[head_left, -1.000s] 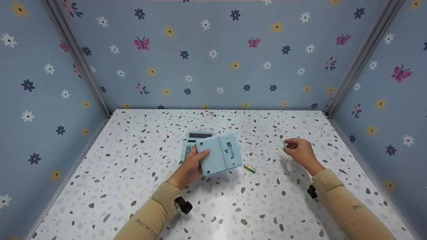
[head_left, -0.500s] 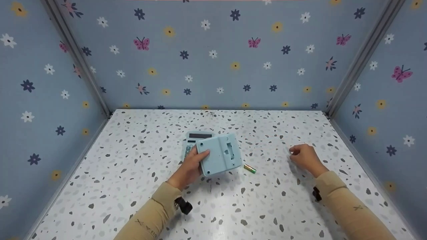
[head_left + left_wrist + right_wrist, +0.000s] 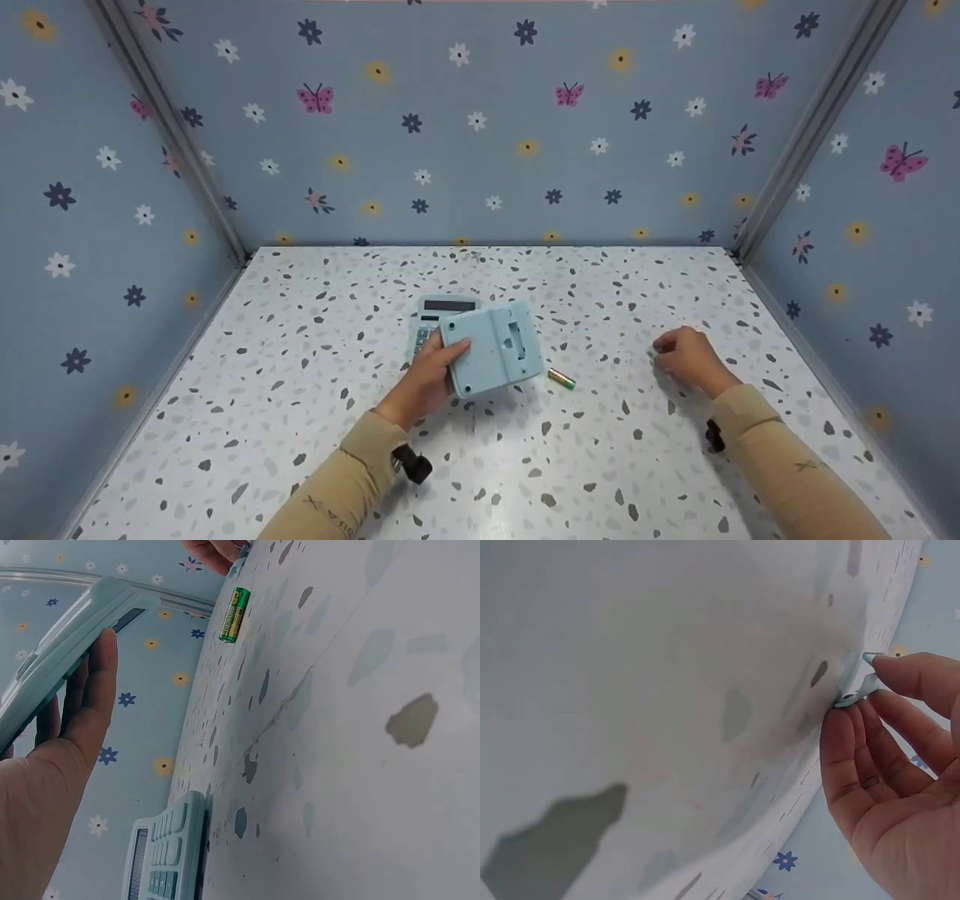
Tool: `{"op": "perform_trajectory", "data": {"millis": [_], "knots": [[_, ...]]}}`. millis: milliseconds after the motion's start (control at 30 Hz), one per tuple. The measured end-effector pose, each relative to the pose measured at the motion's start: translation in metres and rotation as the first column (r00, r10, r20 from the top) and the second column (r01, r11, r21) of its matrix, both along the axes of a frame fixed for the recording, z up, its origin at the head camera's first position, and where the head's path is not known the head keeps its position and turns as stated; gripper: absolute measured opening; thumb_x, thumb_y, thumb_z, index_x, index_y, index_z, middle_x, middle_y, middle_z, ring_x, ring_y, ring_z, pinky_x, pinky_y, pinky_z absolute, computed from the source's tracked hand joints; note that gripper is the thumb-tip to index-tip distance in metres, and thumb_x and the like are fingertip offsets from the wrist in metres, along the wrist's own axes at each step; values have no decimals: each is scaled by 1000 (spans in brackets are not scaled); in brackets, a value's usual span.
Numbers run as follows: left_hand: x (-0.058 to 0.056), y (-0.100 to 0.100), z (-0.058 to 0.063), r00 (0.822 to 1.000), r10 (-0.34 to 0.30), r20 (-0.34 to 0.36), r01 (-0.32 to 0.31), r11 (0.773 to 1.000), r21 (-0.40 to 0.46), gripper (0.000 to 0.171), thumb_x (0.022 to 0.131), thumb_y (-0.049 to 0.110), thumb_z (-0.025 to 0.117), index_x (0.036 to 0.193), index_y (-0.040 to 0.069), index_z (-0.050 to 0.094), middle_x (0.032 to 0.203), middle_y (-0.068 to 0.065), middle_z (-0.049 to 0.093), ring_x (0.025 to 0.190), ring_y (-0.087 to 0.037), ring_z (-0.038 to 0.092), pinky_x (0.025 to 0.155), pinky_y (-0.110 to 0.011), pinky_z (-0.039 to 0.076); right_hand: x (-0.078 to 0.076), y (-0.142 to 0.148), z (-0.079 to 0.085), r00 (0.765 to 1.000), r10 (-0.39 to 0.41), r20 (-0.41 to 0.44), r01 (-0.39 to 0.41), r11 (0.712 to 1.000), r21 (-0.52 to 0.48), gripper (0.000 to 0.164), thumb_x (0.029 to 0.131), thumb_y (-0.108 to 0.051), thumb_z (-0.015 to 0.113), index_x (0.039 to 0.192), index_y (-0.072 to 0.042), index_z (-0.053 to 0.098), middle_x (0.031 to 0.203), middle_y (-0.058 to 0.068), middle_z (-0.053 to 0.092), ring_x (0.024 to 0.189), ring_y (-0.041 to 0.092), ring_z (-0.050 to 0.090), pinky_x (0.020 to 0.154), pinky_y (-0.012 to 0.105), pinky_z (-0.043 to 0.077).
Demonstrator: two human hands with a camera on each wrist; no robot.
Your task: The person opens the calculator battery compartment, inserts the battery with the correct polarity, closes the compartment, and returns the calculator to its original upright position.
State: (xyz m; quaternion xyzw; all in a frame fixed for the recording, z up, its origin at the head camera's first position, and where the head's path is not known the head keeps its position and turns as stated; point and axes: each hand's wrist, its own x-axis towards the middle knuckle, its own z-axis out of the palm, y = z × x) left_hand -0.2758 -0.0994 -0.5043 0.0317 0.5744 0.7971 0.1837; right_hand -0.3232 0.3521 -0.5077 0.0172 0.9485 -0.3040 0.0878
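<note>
A light blue calculator [image 3: 487,352] is gripped at its left end by my left hand [image 3: 424,382], thumb across its back. The back faces up, and its battery slot [image 3: 517,341] stands uncovered. Low over the table at the right, my right hand [image 3: 686,356] pinches a small light blue battery cover [image 3: 859,694] between thumb and fingers, right at the tabletop. Fingers hide most of this cover in the head view. A green and gold battery [image 3: 561,378] lies on the table just right of the calculator.
A second light blue calculator [image 3: 424,330] lies face up behind the held one, partly covered by it and the left hand. The speckled white table [image 3: 337,465] is bounded by flowered blue walls [image 3: 480,150] at the back and sides.
My right hand has moved right and toward me, down to the tabletop, with the battery cover. My left hand and its calculator have stayed almost still.
</note>
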Motion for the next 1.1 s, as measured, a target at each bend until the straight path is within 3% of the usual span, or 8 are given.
{"op": "perform_trajectory", "data": {"millis": [300, 733, 1100], "knots": [[1, -1, 2, 1000, 8, 16, -8, 1000, 17, 60, 115, 24, 50, 170, 24, 26, 167, -15, 43, 143, -30, 52, 117, -48, 49, 0, 1, 1, 1000, -2, 30, 2, 1000, 0, 36, 99, -7, 69, 130, 12, 70, 124, 29, 72, 105, 32, 70, 92, 45, 61], [-1, -2, -1, 1000, 1, 16, -1, 1000, 11, 64, 114, 25, 53, 171, 24, 24, 172, -14, 39, 153, -36, 46, 126, -55, 42, -1, 2, -3, 1000, -2, 14, 3, 999, -39, 38, 99, -10, 71, 130, 12, 70, 122, 27, 72, 103, 29, 68, 87, 39, 59], [1, -2, 1, 1000, 17, 27, -17, 1000, 18, 62, 115, 24, 52, 170, 21, 25, 169, -15, 40, 146, -30, 48, 119, -49, 46, 0, -5, 8, 998, -17, -52, 16, 1000, -20, 45, 101, -17, 74, 135, 12, 68, 115, 24, 71, 96, 26, 66, 81, 38, 56]]}}
